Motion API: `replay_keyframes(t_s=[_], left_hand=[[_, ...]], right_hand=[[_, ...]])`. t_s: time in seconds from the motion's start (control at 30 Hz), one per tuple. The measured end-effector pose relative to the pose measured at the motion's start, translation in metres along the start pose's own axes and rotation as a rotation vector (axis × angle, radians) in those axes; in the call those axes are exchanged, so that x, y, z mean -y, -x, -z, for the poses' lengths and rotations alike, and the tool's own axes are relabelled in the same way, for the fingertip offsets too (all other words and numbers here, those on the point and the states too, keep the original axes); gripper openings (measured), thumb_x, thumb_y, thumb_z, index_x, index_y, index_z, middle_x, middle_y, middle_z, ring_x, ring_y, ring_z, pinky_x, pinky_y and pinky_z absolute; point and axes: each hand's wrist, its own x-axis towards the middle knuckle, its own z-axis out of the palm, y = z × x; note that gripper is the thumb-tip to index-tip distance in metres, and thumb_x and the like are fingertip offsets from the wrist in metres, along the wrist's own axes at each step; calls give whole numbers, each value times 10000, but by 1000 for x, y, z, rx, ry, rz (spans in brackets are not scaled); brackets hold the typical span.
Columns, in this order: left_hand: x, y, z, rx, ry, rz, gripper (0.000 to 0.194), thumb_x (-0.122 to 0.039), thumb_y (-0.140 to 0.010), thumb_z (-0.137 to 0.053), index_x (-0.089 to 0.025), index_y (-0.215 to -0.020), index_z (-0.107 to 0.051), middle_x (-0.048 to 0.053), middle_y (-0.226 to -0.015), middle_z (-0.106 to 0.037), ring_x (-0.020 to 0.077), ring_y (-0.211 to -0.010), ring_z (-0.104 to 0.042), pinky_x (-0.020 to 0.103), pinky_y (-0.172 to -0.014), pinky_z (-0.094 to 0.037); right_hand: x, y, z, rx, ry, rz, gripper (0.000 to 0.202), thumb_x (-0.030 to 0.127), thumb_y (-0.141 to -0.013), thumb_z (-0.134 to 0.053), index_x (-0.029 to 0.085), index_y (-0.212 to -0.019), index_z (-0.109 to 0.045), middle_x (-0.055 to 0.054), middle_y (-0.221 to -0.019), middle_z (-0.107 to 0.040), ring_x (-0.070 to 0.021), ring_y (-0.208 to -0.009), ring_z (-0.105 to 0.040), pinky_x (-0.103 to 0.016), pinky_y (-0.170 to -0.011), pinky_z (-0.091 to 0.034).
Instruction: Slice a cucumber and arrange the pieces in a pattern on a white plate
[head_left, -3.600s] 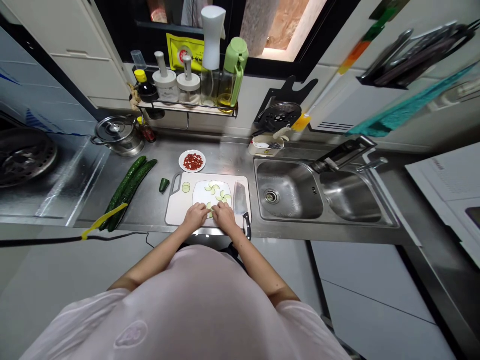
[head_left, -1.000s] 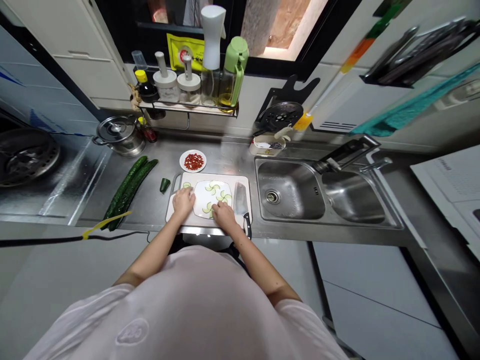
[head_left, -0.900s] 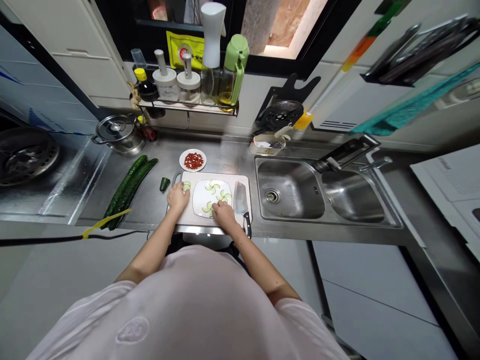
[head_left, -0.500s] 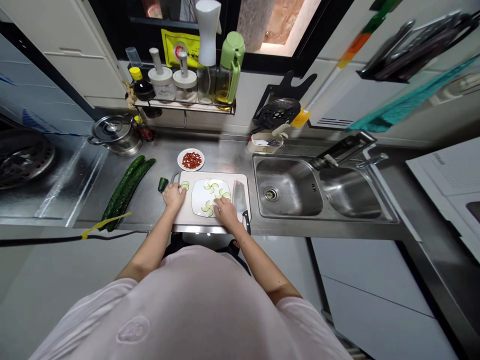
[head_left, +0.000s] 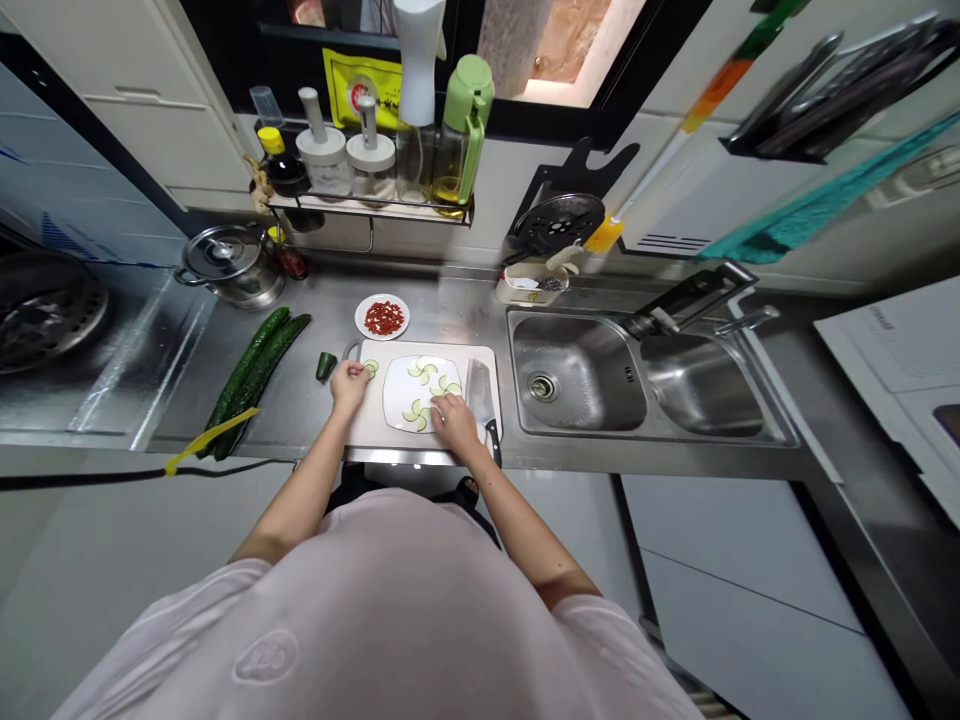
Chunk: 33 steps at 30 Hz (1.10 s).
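Note:
A white plate (head_left: 397, 393) lies on the cutting board (head_left: 367, 425), with thin cucumber slices (head_left: 416, 413) set on it in pinwheel shapes. My left hand (head_left: 349, 384) is at the board's left side, its fingertips pinched on a cucumber slice (head_left: 370, 367). Over the plate's lower right part is my right hand (head_left: 452, 418), fingers spread and touching near the slices there. A knife (head_left: 480, 390) with a black handle rests on the board right of the plate. Left of the board stands a cucumber end piece (head_left: 325, 366).
Behind the board is a small plate of red pieces (head_left: 383, 317). Two whole cucumbers (head_left: 259, 375) and a lidded pot (head_left: 231, 262) are at the left. A double sink (head_left: 577, 375) is on the right. Bottles stand on a wall shelf (head_left: 375, 208).
My left hand has lifted slightly and its fingers have closed into a pinch at the slices. My right hand has barely moved on the plate.

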Motion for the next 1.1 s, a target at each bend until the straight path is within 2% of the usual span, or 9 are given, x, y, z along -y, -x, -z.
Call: replay_keyframes(t_s=[0.13,0.27,0.37,0.43,0.57,0.7,0.93,1.1], left_hand=[[-7,0,-1,57,350,30,273,-310,-617,-649,-145,-821,-572,0,-690,-582,88,-608,-541,222,-630,-447],[-27,11,1,202,483,28,325,-315,-579,-714,-132,-824,-605,8,-675,-599,94,-616,-562,231,-643,-457],[-47,24,2,334,499,-1,356,-345,-576,-737,-132,-840,-630,30,-713,-625,108,-638,-570,250,-650,-469],[-61,33,4,379,477,-47,348,-358,-588,-736,-136,-840,-645,33,-726,-626,112,-652,-564,256,-659,-473],[-85,48,10,435,449,-140,321,-359,-628,-718,-146,-862,-659,30,-757,-621,114,-689,-554,254,-686,-470],[-104,58,17,443,462,-179,301,-360,-647,-707,-150,-858,-659,28,-765,-620,112,-689,-544,254,-693,-464],[-118,64,25,451,461,-214,292,-362,-641,-717,-157,-842,-659,21,-749,-620,117,-682,-546,249,-663,-445],[-122,67,29,467,432,-254,307,-357,-647,-717,-162,-876,-649,17,-740,-617,119,-682,-555,237,-635,-430]], right_hand=[[2,-2,4,19,-7,-18,303,245,-916,-383,176,-1141,-574,-88,-1052,-571,-204,-1002,-466,-298,-856,-368],[6,-6,12,-42,-81,-6,305,264,-914,-382,182,-1137,-573,-82,-1034,-575,-206,-1001,-469,-295,-841,-377],[12,-12,22,-107,-162,5,313,281,-913,-381,177,-1138,-572,-83,-1009,-580,-208,-993,-476,-301,-844,-378],[17,-18,31,-160,-223,12,316,291,-910,-388,173,-1141,-569,-80,-983,-582,-206,-971,-486,-308,-856,-375],[26,-28,48,-244,-337,65,303,291,-901,-407,169,-1129,-565,-74,-981,-583,-195,-955,-501,-310,-874,-371],[33,-34,60,-290,-416,82,284,306,-892,-435,174,-1097,-582,-70,-959,-591,-199,-947,-516,-321,-870,-380],[41,-40,76,-268,-589,141,251,309,-889,-441,200,-1034,-615,-39,-957,-618,-152,-840,-547,-284,-778,-418],[43,-43,80,-229,-682,160,200,307,-872,-472,197,-924,-630,-18,-912,-636,-128,-797,-553,-238,-704,-420]])
